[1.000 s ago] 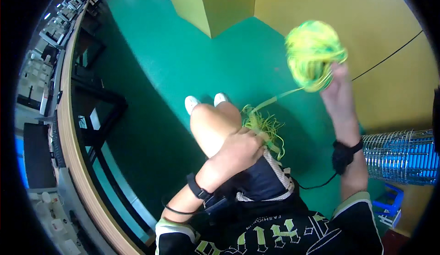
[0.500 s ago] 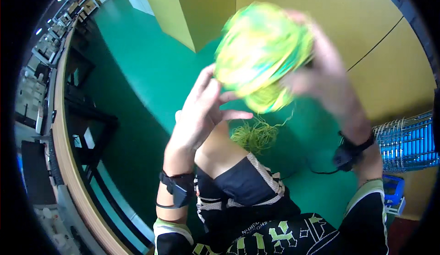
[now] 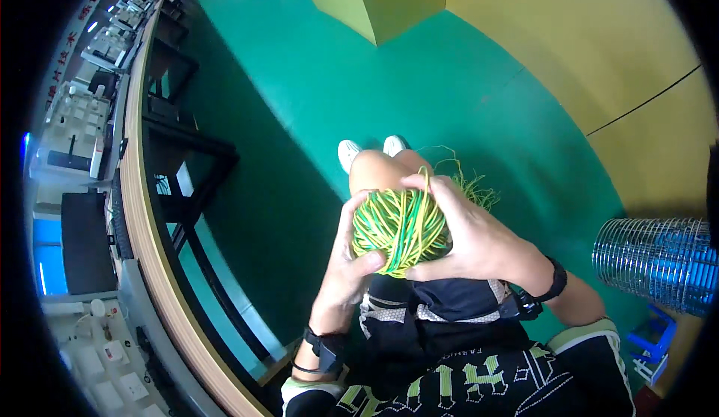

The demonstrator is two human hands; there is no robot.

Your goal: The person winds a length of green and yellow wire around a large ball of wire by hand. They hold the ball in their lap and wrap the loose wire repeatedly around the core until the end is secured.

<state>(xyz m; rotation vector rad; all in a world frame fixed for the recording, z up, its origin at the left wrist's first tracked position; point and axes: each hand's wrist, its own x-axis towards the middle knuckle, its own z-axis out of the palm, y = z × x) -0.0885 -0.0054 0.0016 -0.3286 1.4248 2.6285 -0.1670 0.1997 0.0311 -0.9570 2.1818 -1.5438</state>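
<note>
The floor (image 3: 299, 80) bears shoes (image 3: 349, 155) and a wire basket (image 3: 629, 256).

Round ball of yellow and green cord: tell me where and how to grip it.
Cup the round ball of yellow and green cord by its bulging sides, the left hand from the left and the right hand from the right. It is wide and rounded, without a handle, so opposed palms should hold it better than a pinch.
</note>
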